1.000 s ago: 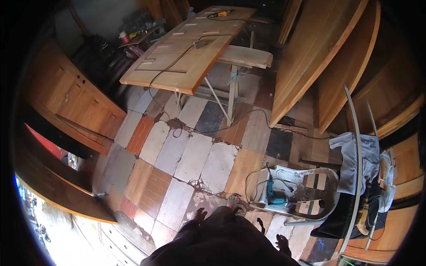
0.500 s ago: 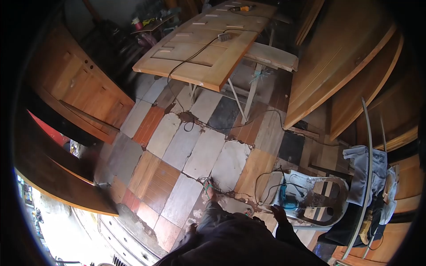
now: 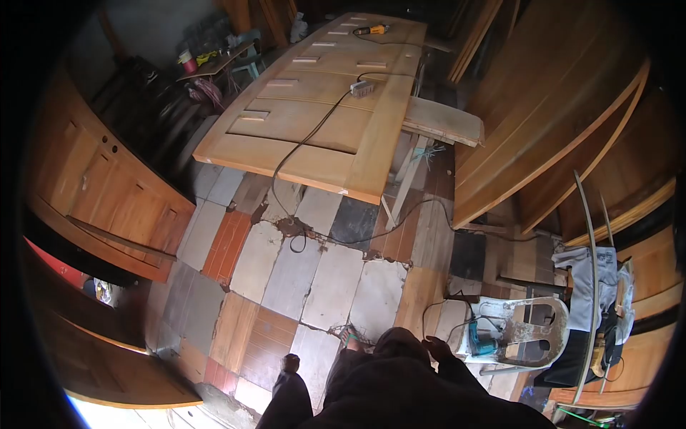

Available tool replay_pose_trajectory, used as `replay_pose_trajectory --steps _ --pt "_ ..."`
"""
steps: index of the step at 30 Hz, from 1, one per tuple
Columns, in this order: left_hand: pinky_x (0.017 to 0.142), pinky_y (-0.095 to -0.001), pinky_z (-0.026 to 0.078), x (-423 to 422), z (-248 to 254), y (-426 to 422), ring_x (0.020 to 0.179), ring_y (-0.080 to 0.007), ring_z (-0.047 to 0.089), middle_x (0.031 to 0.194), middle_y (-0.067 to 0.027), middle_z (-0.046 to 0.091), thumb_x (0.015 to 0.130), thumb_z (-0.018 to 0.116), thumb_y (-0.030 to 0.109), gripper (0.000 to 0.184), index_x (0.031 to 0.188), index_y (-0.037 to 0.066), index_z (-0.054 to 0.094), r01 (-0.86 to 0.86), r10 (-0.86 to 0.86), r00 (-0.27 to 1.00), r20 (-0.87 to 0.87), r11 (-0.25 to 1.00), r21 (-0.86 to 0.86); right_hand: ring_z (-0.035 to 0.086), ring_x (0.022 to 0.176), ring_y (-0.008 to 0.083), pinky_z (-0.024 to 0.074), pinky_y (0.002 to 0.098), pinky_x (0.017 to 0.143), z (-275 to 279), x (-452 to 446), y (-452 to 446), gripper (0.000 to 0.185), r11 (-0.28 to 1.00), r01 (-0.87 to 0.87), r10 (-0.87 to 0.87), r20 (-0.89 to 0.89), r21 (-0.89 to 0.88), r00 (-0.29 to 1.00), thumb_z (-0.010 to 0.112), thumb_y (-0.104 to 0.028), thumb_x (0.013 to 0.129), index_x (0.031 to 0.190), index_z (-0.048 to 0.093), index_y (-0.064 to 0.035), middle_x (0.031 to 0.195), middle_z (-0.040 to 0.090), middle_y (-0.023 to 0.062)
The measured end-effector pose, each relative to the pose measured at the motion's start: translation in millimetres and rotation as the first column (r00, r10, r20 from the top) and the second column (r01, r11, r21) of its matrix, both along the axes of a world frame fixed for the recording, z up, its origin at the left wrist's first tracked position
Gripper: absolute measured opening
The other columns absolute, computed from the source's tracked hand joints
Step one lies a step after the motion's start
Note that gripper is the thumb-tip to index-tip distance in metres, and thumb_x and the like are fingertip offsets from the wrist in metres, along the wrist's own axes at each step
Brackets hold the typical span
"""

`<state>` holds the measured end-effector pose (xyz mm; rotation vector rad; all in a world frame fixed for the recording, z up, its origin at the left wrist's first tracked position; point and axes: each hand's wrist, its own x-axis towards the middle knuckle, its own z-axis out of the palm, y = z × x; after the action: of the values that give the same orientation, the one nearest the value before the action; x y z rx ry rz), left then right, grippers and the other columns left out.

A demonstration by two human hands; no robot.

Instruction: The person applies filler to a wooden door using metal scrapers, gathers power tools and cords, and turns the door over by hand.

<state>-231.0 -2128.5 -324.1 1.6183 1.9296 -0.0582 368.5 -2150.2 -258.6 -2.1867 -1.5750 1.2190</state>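
My left hand (image 3: 290,363) hangs low over the tiled floor beside my body. It is small and dark, and its fingers cannot be made out. Nearer the chair, my right hand (image 3: 437,349) has its fingers partly spread, with nothing visible in them. To its right, a teal power drill (image 3: 484,343) lies on a worn white plastic chair (image 3: 554,314); a dark cord loops from it near my right hand. Ahead of me a wooden panel door (image 3: 321,154) lies flat on trestle supports. A power strip (image 3: 361,89) and a yellow power tool (image 3: 371,30) rest on it.
A black cord (image 3: 407,211) trails across the broken, patched tile floor (image 3: 332,286). Large wooden panels (image 3: 543,114) lean at the right, and another carved door (image 3: 107,179) stands at the left. A grey cloth (image 3: 589,275) hangs beside the chair. A small table (image 3: 221,64) stands at the back.
My view has tilted up and come nearer the door on the trestles. My right hand now appears farther left of the chair. The drill remains on the chair.
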Motion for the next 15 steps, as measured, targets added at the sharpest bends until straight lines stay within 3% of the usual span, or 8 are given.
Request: replay_pose_trajectory --steps 1,5,6,9,11,13,14,15 --pt "0.072 -0.0522 0.057 -13 2 23 0.084 -0.0369 0.072 0.093 -0.0141 0.077 0.084 0.072 0.035 0.023 0.074 0.015 0.076 0.317 -0.306 0.944 -0.121 0.945 0.079 0.07 0.112 0.0368 0.057 0.0443 0.095 0 -4 5 0.056 1.0 0.027 -0.027 0.015 -0.006 1.0 0.06 -0.055 0.099 0.132 0.066 -0.0103 0.128 0.069 0.0193" --pt "0.07 -0.0503 0.058 -15 7 118 0.08 -0.0351 0.073 0.089 -0.0129 0.076 0.084 0.073 0.033 0.019 0.079 0.014 0.076 0.151 -0.144 0.986 -0.083 0.985 0.085 0.065 0.122 0.0361 0.0494 0.0428 0.107 -23 7 20 0.071 0.98 0.021 -0.041 -0.096 -0.199 0.995 0.059 -0.068 0.093 0.132 0.068 -0.0098 0.132 0.068 0.0187" --pt "0.07 -0.0491 0.058 -1 16 140 0.08 -0.0349 0.073 0.089 -0.0129 0.076 0.085 0.072 0.031 0.018 0.081 0.014 0.076 0.12 -0.116 0.992 -0.045 0.985 0.122 0.064 0.124 0.0351 0.0484 0.044 0.108 -37 10 21 0.069 0.953 0.152 -0.184 -0.101 -0.261 0.978 0.059 -0.068 0.094 0.13 0.07 -0.0102 0.131 0.069 0.0175" --pt "0.069 -0.0451 0.057 43 33 195 0.08 -0.0341 0.073 0.087 -0.0135 0.075 0.088 0.068 0.026 0.017 0.082 0.012 0.074 -0.18 0.148 0.97 0.194 0.971 0.158 0.061 0.128 0.0343 0.0459 0.0449 0.111 -88 29 34 0.071 0.941 0.046 -0.063 -0.039 -0.335 0.997 0.057 -0.069 0.094 0.132 0.069 -0.0106 0.135 0.067 0.0165" --pt "0.066 -0.0435 0.055 81 66 222 0.078 -0.0343 0.072 0.083 -0.0163 0.072 0.09 0.063 0.023 0.018 0.08 0.008 0.07 -0.268 0.132 0.897 0.422 0.921 0.282 0.06 0.13 0.0342 0.0448 0.0452 0.112 -96 38 75 0.072 0.935 0.033 -0.046 -0.03 -0.353 0.998 0.056 -0.07 0.094 0.134 0.068 -0.0109 0.136 0.067 0.016" --pt "0.061 -0.0437 0.05 120 99 250 0.07 -0.0358 0.067 0.076 -0.0205 0.064 0.09 0.065 0.022 0.02 0.078 0.006 0.066 -0.367 0.192 0.862 0.47 0.875 0.317 0.058 0.132 0.0345 0.0443 0.0452 0.112 -100 40 110 0.073 0.922 0.074 -0.09 -0.026 -0.379 0.996 0.054 -0.07 0.094 0.135 0.068 -0.0113 0.137 0.066 0.0157" --pt "0.059 -0.0432 0.049 135 115 266 0.066 -0.0362 0.064 0.074 -0.0204 0.062 0.092 0.066 0.025 0.025 0.077 0.005 0.064 -0.349 0.149 0.87 0.47 0.859 0.375 0.07 0.114 0.027 0.0533 0.0409 0.097 -114 44 127 0.072 0.967 0.073 -0.069 0.024 -0.243 0.997 0.055 -0.067 0.097 0.136 0.065 -0.0069 0.125 0.072 0.0135" --pt "0.058 -0.0426 0.048 148 134 282 0.063 -0.0366 0.061 0.072 -0.0204 0.06 0.094 0.067 0.027 0.03 0.076 0.004 0.063 -0.33 0.104 0.877 0.47 0.84 0.431 0.074 0.091 0.0218 0.0581 0.0371 0.079 -76 40 165 0.073 0.936 0.131 -0.17 -0.094 -0.327 0.981 0.06 -0.065 0.096 0.138 0.063 -0.005 0.112 0.075 0.0133"
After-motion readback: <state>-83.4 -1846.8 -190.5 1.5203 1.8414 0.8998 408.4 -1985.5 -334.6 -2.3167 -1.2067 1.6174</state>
